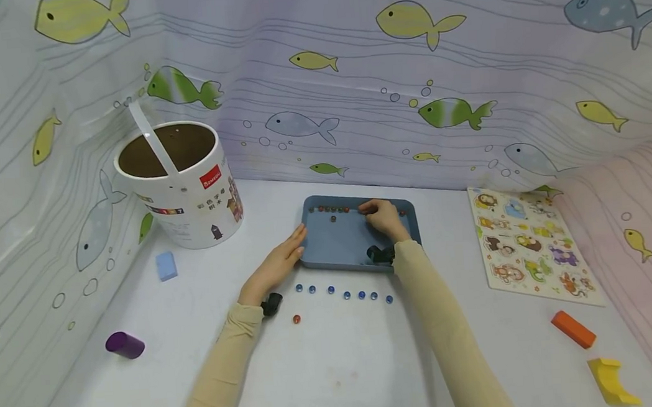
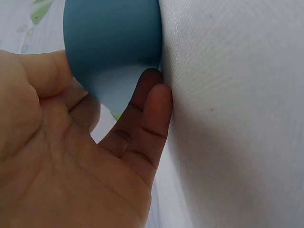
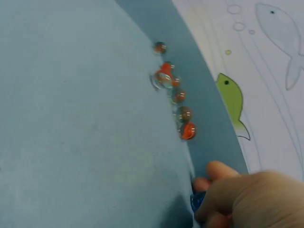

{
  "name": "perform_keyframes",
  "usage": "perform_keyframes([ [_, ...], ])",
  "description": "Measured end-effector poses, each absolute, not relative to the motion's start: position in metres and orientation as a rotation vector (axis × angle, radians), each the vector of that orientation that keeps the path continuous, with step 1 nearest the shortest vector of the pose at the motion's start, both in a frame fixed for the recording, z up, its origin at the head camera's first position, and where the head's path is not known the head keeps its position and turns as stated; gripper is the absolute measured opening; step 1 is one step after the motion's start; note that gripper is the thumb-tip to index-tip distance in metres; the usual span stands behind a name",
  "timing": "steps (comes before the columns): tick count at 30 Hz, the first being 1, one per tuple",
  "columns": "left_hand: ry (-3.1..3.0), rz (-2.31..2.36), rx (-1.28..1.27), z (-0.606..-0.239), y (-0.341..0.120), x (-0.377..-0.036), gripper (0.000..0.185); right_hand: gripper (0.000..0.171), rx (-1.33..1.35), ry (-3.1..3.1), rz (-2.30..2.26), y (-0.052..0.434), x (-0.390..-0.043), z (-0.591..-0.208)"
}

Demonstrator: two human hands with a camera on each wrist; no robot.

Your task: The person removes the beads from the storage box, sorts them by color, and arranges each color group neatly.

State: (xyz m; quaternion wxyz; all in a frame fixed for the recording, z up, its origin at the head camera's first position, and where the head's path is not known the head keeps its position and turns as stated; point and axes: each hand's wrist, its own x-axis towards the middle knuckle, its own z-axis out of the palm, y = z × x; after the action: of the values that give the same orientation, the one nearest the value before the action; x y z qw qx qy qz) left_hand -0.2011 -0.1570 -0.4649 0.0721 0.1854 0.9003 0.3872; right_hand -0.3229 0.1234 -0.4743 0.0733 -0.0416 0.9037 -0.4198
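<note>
A blue tray lies in the middle of the white table. My left hand rests with straight fingers against its left rim; in the left wrist view the left hand touches the tray's rounded corner. My right hand reaches into the tray at its far edge, beside a row of several red marbles. In the right wrist view my right hand has curled fingers pinching a blue marble on the tray, just below the red marbles.
Several blue marbles line the table before the tray, with one red marble nearer me. A white bucket, blue block and purple cylinder stand left; animal puzzle board, orange block and yellow block right.
</note>
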Motion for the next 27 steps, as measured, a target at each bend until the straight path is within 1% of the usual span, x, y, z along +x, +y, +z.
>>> perform_keyframes([
  [2, 2.717, 1.156, 0.566, -0.464, -0.157, -0.202, 0.051, 0.034, -0.119, 2.727, -1.277, 0.125, -0.323, -0.475],
  [8, 2.709, 1.16, 0.568, -0.462, -0.158, -0.202, 0.051, 0.031, -0.154, 2.738, -1.269, 0.124, -0.324, -0.474],
  [17, 2.714, 1.158, 0.558, -0.464, -0.158, -0.202, 0.051, 0.033, -0.387, 2.794, -1.078, 0.111, -0.322, -0.473],
  [22, 2.716, 1.161, 0.552, -0.465, -0.157, -0.201, 0.051, 0.029, -0.464, 2.827, -1.079, 0.104, -0.326, -0.47],
  [27, 2.714, 1.161, 0.547, -0.466, -0.156, -0.202, 0.051, 0.025, -0.547, 2.811, -1.064, 0.086, -0.328, -0.464],
])
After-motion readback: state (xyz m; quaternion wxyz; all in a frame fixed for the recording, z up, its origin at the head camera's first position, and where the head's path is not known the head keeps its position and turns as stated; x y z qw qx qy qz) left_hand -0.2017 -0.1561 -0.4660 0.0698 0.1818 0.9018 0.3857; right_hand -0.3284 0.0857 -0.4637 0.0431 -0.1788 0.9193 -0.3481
